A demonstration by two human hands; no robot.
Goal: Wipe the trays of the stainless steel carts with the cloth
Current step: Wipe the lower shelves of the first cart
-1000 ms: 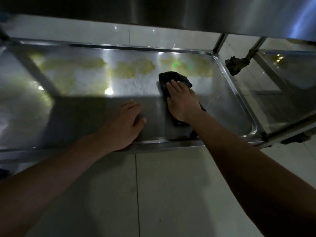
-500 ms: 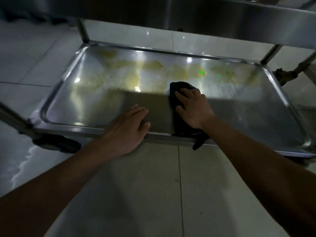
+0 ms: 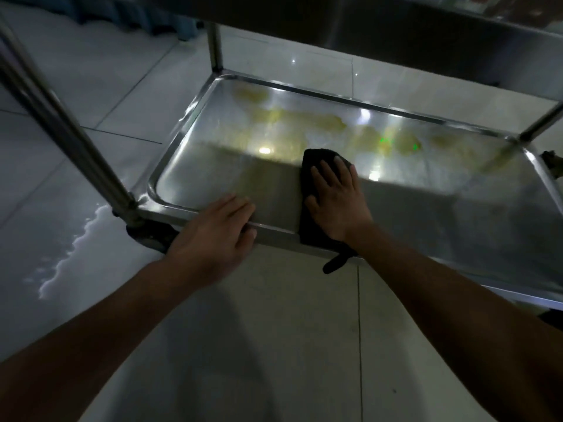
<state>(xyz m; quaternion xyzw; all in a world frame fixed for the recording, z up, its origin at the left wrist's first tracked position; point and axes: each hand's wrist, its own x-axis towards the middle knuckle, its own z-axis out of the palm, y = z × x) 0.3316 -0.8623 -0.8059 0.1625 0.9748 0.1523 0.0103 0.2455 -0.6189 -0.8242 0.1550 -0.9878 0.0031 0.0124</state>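
Lying flat on the lower tray (image 3: pixel 195 166), near its front rim, a black, soft-looking cloth (image 3: pixel 309 208) is pressed under the right hand (image 3: pixel 336 205), fingers spread and flat. At nine o'clock from it, the left hand (image 3: pixel 216 229) rests open over the tray's rounded steel rim, gripping nothing. Yellowish smears (image 3: pixel 304 121) mark the shiny far half.

Pale tiled floor (image 3: pixel 274 345), wet patch (image 3: pixel 70 248)

Single head-worn view, looking steeply down and forward, close above low cart tray (image 3: pixel 195 123), tiled floor (image 3: pixel 289 345) below.
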